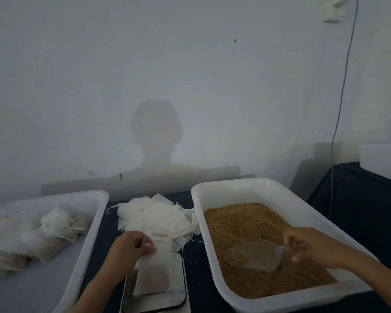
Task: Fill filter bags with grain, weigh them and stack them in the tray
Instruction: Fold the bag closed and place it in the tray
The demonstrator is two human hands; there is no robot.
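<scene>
While the left hand (131, 246) pinches the top edge of a filter bag (152, 276), the bag stands on the scale (155, 301) just below those fingers, w/ grain showing dimly thru its lower half. Right hand (314, 247) is curled round the handle of a clear plastic scoop (253, 256), which lies low on the grain (246, 224) in the right white tub (287, 195). Scale readout is cut off at the bottom edge. Dim light blurs detail. Empty bags (154, 216) form a loose, thin papery heap btwn tubs, beyond the left hand. Filled bags (38, 236) lie stacked in the left tray (93, 224), smooth white plastic w/ rounded corners. Worktop (201, 263) has a dark cover.
</scene>
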